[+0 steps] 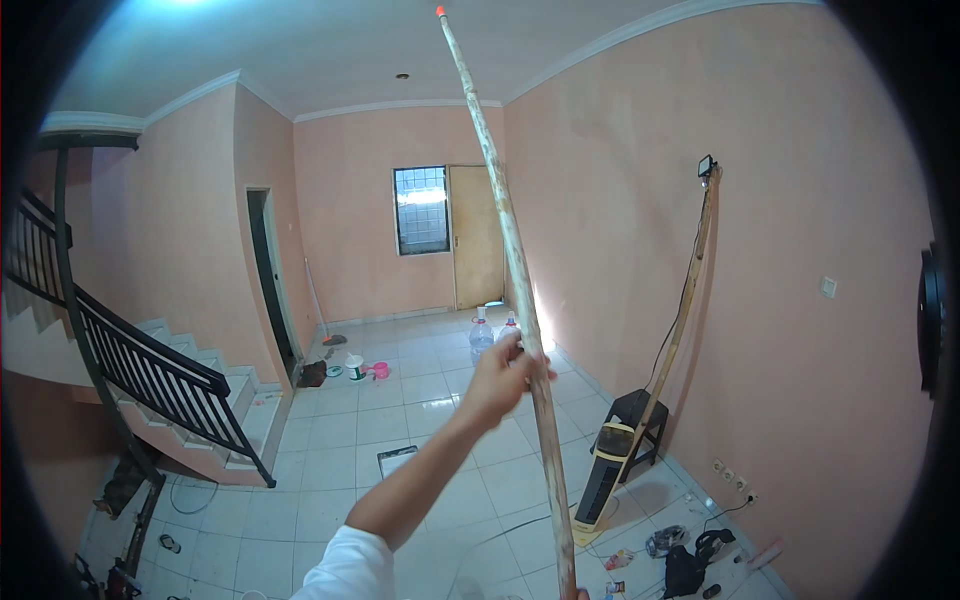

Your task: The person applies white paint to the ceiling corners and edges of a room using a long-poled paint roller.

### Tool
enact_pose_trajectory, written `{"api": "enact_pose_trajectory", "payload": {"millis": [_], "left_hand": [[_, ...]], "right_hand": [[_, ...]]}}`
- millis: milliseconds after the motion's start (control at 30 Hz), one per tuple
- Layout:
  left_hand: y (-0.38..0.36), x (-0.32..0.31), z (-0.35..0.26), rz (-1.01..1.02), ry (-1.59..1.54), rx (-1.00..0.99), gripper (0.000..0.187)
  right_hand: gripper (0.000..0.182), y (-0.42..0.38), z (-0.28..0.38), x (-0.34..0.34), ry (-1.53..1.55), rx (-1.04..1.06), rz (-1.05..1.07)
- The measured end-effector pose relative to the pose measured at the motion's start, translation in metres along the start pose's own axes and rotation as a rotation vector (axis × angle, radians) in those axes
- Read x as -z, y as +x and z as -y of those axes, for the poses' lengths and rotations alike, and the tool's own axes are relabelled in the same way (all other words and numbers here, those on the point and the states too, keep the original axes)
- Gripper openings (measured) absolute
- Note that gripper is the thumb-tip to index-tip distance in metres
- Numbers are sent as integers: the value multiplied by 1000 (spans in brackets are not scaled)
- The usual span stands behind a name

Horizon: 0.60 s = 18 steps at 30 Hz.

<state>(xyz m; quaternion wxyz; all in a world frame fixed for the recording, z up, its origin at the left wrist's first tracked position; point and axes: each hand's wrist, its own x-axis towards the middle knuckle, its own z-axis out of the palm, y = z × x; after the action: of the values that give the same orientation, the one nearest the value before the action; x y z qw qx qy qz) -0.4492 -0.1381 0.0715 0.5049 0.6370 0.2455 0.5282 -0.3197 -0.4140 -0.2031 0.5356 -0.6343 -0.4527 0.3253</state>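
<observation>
A long wooden pole (515, 260), pale and blotchy with an orange tip, slants up across the view toward the ceiling. Around its middle my left hand (505, 378) is closed, fingers wrapped about the wood, the arm in a white sleeve reaching up from below. At the bottom edge, a sliver of my right hand (583, 595) shows against the pole's lower part; most of that hand is out of view.
At left, a staircase has a black railing (165, 365). To the right, a tower fan (603, 475) and a dark stool (640, 420) stand near a propped pole carrying a lamp (707, 167). Large bottles (481, 335), a bucket (355, 366) and a tray (397, 460) are on the tiles.
</observation>
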Motion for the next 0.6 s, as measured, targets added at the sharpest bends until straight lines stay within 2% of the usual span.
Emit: {"api": "enact_pose_trajectory", "payload": {"millis": [33,67,100,167,267,433,600], "left_hand": [[23,15,-1,-6,20,-9,22],[47,30,-1,-11,39,-18,22],[71,45,-2,-31,22,-13,19],[119,76,1,-48,55,9,19],[196,130,10,-74,96,9,17],[275,196,9,-107,76,-19,14],[300,222,19,-118,27,-23,15]], "right_hand": [[10,16,45,-9,-150,156,-32],[10,34,60,-19,-159,200,-26],[9,56,67,-33,-170,249,-23],[24,106,66,-59,-210,363,-3],[23,167,93,-108,-203,427,-34],[21,234,143,-168,-216,393,-8],[21,264,151,-197,-186,360,5]]}}
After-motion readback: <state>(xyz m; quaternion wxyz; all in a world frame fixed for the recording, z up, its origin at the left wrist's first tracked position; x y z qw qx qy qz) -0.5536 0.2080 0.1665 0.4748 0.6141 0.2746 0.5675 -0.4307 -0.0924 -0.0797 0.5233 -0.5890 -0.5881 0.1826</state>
